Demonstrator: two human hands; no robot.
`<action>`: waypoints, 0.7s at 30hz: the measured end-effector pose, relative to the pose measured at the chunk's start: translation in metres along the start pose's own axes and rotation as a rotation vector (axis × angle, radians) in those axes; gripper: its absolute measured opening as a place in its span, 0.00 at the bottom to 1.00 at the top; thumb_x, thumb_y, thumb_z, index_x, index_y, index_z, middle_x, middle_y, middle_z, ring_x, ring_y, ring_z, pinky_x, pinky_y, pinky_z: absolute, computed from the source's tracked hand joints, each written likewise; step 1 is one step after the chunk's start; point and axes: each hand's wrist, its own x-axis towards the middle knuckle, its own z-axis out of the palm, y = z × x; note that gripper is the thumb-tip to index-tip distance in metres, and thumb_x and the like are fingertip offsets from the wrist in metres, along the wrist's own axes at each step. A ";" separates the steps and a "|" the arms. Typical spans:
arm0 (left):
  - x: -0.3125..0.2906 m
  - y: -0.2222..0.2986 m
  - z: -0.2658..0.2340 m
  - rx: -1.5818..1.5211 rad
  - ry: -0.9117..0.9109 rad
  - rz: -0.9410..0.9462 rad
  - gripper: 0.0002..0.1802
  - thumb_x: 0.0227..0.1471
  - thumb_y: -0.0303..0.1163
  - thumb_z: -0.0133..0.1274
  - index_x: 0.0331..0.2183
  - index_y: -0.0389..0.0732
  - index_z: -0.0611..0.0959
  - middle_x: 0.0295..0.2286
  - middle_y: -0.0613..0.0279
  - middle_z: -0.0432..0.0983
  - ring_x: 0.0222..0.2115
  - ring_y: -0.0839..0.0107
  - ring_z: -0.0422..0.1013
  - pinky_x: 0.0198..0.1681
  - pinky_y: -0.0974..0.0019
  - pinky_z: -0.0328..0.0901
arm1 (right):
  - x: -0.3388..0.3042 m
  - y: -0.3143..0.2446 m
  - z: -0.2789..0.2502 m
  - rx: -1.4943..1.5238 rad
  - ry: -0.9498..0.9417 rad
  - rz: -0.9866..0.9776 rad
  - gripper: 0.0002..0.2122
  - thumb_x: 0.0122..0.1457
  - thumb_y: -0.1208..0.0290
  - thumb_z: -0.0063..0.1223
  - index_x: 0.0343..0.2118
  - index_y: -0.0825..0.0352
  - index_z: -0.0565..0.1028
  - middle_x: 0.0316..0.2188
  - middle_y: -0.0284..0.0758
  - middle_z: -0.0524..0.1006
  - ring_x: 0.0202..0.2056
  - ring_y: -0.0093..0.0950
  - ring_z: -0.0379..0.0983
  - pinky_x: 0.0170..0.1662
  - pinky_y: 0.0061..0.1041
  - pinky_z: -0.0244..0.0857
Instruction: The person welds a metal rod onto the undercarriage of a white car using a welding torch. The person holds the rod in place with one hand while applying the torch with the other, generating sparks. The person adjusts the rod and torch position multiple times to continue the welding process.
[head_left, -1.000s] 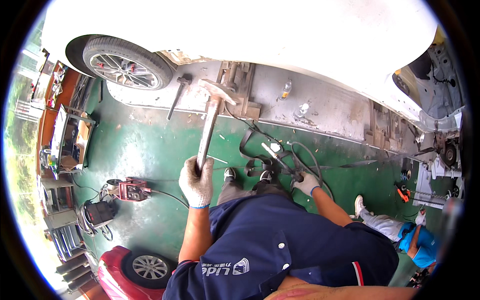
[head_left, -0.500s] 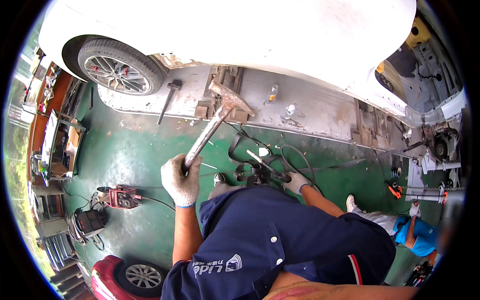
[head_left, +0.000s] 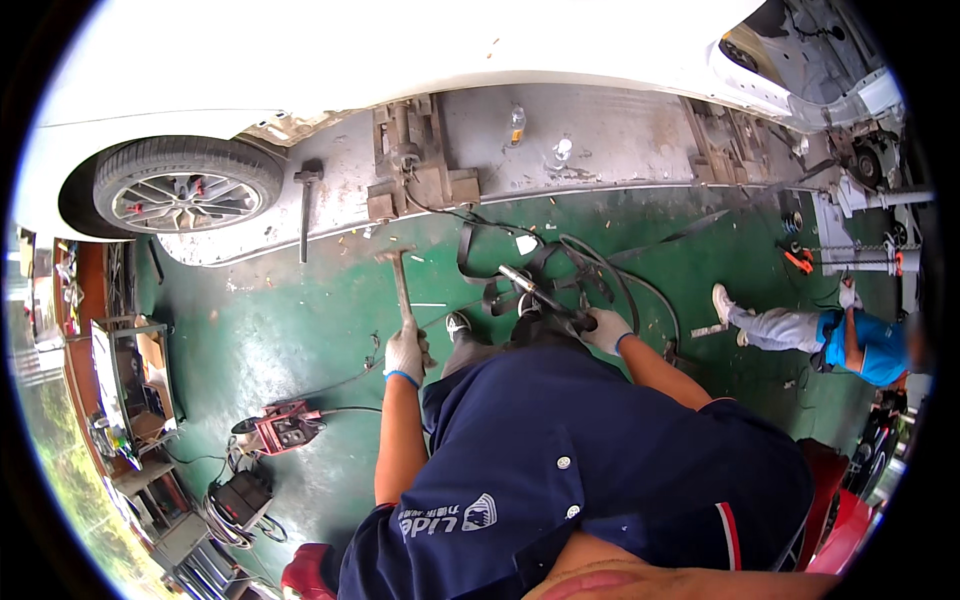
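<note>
My left hand (head_left: 406,352), in a whitish knit glove, is closed around the lower handle of a worn hammer (head_left: 403,288). The hammer stands out ahead of the fist, head at the far end, over the green floor. On the other side of my body my right hand (head_left: 606,331), gloved alike, grips what looks like a welding torch (head_left: 540,291) with a bright metal nozzle and a black body. Its nozzle points away to the left. A dark hose (head_left: 628,285) loops beside it; where it joins is hidden.
A white car (head_left: 300,60) with a dark wheel (head_left: 190,190) stands over a grey platform (head_left: 620,135). On the platform lie another hammer (head_left: 307,205) and two bottles (head_left: 517,126). Straps and cables cross the floor. A red machine (head_left: 285,428) is at left, a co-worker (head_left: 862,342) at right.
My left hand has lowered the hammer from near the platform's edge toward the floor and my body. The right hand keeps its grip on the torch. The whole view has shifted.
</note>
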 end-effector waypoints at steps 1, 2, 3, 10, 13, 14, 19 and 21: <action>0.005 0.014 -0.004 -0.020 -0.005 0.009 0.31 0.64 0.59 0.51 0.32 0.36 0.79 0.18 0.65 0.68 0.13 0.71 0.64 0.17 0.64 0.66 | -0.005 -0.003 0.006 0.012 0.003 0.022 0.23 0.52 0.62 0.65 0.51 0.65 0.80 0.43 0.49 0.83 0.47 0.47 0.80 0.50 0.42 0.73; 0.012 0.030 -0.006 0.027 0.015 0.061 0.33 0.63 0.62 0.50 0.32 0.36 0.78 0.17 0.67 0.66 0.11 0.73 0.62 0.18 0.62 0.68 | -0.013 -0.006 0.012 0.024 0.006 0.046 0.23 0.52 0.62 0.65 0.52 0.64 0.80 0.44 0.49 0.83 0.47 0.47 0.80 0.50 0.42 0.73; 0.019 0.047 -0.007 0.002 -0.001 0.107 0.32 0.63 0.61 0.50 0.32 0.37 0.78 0.17 0.67 0.65 0.12 0.73 0.62 0.17 0.63 0.67 | -0.019 -0.009 0.018 0.035 0.011 0.072 0.24 0.52 0.62 0.65 0.53 0.64 0.79 0.44 0.49 0.83 0.48 0.47 0.80 0.51 0.42 0.73; 0.098 0.140 0.020 -0.232 -0.140 0.241 0.26 0.64 0.58 0.49 0.31 0.42 0.76 0.16 0.69 0.64 0.11 0.75 0.58 0.15 0.63 0.60 | -0.052 -0.037 0.052 0.075 0.069 0.180 0.21 0.56 0.64 0.64 0.52 0.66 0.78 0.44 0.51 0.82 0.48 0.50 0.79 0.50 0.42 0.72; 0.140 0.157 0.035 -0.001 -0.076 0.184 0.29 0.62 0.62 0.50 0.29 0.44 0.75 0.15 0.70 0.64 0.10 0.74 0.56 0.14 0.61 0.59 | -0.059 -0.043 0.071 0.135 0.095 0.194 0.19 0.58 0.63 0.63 0.50 0.67 0.78 0.43 0.52 0.82 0.48 0.52 0.78 0.49 0.43 0.71; 0.146 0.156 0.033 0.068 -0.094 0.182 0.30 0.63 0.63 0.49 0.29 0.44 0.75 0.15 0.69 0.64 0.10 0.74 0.57 0.14 0.61 0.59 | -0.063 -0.047 0.077 0.133 0.085 0.205 0.20 0.58 0.62 0.64 0.51 0.66 0.78 0.44 0.52 0.82 0.48 0.51 0.79 0.50 0.43 0.72; 0.185 0.157 0.026 0.216 -0.157 0.243 0.33 0.63 0.67 0.48 0.30 0.43 0.75 0.15 0.67 0.65 0.11 0.72 0.60 0.13 0.61 0.59 | -0.060 -0.045 0.096 0.076 0.056 0.212 0.25 0.57 0.55 0.64 0.55 0.64 0.77 0.46 0.53 0.82 0.49 0.52 0.78 0.53 0.44 0.72; 0.194 0.150 0.023 0.200 -0.181 0.237 0.34 0.62 0.68 0.48 0.31 0.43 0.75 0.15 0.67 0.65 0.11 0.72 0.60 0.14 0.61 0.60 | -0.056 -0.052 0.091 0.029 0.034 0.219 0.25 0.57 0.55 0.64 0.55 0.65 0.77 0.46 0.53 0.82 0.49 0.52 0.78 0.53 0.44 0.72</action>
